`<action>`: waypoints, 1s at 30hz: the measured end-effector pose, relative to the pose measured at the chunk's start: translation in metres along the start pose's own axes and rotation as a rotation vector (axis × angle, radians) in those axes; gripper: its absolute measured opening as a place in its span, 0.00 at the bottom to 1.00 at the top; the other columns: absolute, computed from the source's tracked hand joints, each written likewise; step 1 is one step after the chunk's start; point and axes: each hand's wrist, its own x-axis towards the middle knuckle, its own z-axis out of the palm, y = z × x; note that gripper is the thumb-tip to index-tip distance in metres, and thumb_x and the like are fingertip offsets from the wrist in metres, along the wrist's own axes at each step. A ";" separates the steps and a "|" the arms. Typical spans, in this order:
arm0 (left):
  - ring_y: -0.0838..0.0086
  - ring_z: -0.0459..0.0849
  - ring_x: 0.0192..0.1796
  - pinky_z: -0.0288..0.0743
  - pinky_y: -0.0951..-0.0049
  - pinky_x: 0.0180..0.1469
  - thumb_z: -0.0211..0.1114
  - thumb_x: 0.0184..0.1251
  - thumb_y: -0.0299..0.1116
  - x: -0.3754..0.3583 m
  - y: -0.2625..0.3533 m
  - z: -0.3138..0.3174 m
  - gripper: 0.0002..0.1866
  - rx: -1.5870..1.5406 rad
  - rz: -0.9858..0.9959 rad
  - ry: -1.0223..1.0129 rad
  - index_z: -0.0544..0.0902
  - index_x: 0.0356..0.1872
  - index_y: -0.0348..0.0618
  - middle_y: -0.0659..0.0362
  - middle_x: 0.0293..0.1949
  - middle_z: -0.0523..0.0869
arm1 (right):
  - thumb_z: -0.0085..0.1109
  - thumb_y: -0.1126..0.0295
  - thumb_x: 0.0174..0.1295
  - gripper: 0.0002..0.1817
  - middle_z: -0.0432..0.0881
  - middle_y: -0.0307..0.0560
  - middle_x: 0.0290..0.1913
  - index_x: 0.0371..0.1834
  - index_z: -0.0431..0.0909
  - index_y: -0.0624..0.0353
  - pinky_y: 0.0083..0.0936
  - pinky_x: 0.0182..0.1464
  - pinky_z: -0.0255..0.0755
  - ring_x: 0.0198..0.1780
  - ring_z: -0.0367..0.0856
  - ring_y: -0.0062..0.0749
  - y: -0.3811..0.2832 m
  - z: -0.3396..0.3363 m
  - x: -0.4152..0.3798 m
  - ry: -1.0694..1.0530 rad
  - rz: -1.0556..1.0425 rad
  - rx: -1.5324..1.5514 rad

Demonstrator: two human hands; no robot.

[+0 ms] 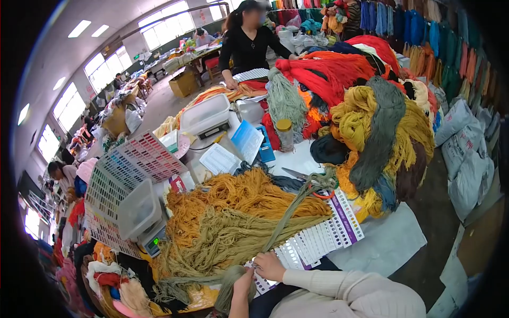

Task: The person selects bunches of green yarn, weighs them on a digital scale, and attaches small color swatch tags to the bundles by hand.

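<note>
My left hand (243, 285) is closed beside a grey-green yarn skein (229, 291) that hangs over the table's near edge, and its fingers grip this yarn. Close against it, my right hand (269, 266) is closed in a pinch over a white card strip with punched holes (289, 256). What lies between its fingertips is too small to make out. More punched cards with purple edges (343, 218) fan out to the right. Beyond my hands spreads a heap of olive yarn (225, 238) and orange-brown yarn (238, 191). A long grey-green strand (289, 214) crosses the heap.
Scissors (295, 173) lie behind the heap, near a lidded jar (284, 135). A clear bin (140, 209) rests by a digital scale (154, 243) at left, before a plastic basket (127, 172). Mustard and grey skeins (379, 127) pile at right. A person in black (252, 47) stands opposite.
</note>
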 end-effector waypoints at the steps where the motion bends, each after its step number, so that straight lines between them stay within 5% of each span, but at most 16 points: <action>1: 0.80 0.69 0.16 0.62 0.81 0.19 0.58 0.51 0.31 -0.002 0.004 0.001 0.06 0.015 -0.027 -0.014 0.74 0.23 0.40 0.63 0.16 0.72 | 0.51 0.68 0.42 0.08 0.69 0.45 0.28 0.27 0.71 0.56 0.36 0.36 0.59 0.33 0.69 0.42 -0.002 -0.002 -0.001 -0.002 0.007 0.011; 7: 0.79 0.72 0.19 0.64 0.80 0.22 0.56 0.53 0.30 -0.013 0.021 -0.013 0.05 0.157 -0.127 -0.146 0.75 0.22 0.41 0.62 0.17 0.75 | 0.53 0.69 0.41 0.09 0.69 0.47 0.25 0.26 0.72 0.60 0.34 0.32 0.64 0.31 0.70 0.42 0.008 -0.015 0.005 0.073 -0.001 0.124; 11: 0.78 0.73 0.22 0.65 0.80 0.25 0.52 0.56 0.28 -0.012 0.025 -0.020 0.04 -0.050 -0.300 -0.160 0.75 0.27 0.40 0.60 0.22 0.76 | 0.53 0.65 0.43 0.13 0.69 0.49 0.30 0.30 0.71 0.62 0.33 0.33 0.65 0.32 0.70 0.42 0.011 0.004 0.003 -0.121 -0.100 -0.051; 15: 0.79 0.69 0.19 0.63 0.82 0.21 0.52 0.56 0.27 0.001 0.013 -0.023 0.03 -0.172 -0.241 -0.241 0.73 0.28 0.41 0.62 0.20 0.74 | 0.48 0.55 0.46 0.21 0.66 0.51 0.37 0.36 0.69 0.62 0.36 0.37 0.61 0.36 0.68 0.44 -0.024 -0.015 -0.004 -0.155 -0.011 -0.126; 20: 0.81 0.69 0.23 0.62 0.84 0.24 0.50 0.56 0.26 -0.005 0.016 -0.017 0.05 -0.311 -0.246 -0.252 0.75 0.28 0.40 0.62 0.22 0.75 | 0.50 0.56 0.44 0.20 0.67 0.50 0.37 0.36 0.70 0.59 0.35 0.37 0.62 0.36 0.69 0.43 -0.024 -0.014 -0.007 -0.180 -0.039 -0.135; 30: 0.79 0.72 0.25 0.65 0.81 0.28 0.55 0.53 0.31 -0.015 0.020 0.006 0.06 -0.232 -0.112 0.015 0.76 0.25 0.39 0.61 0.24 0.76 | 0.54 0.60 0.38 0.16 0.71 0.51 0.28 0.26 0.73 0.60 0.31 0.37 0.66 0.35 0.71 0.43 -0.004 -0.005 0.013 -0.284 0.117 0.238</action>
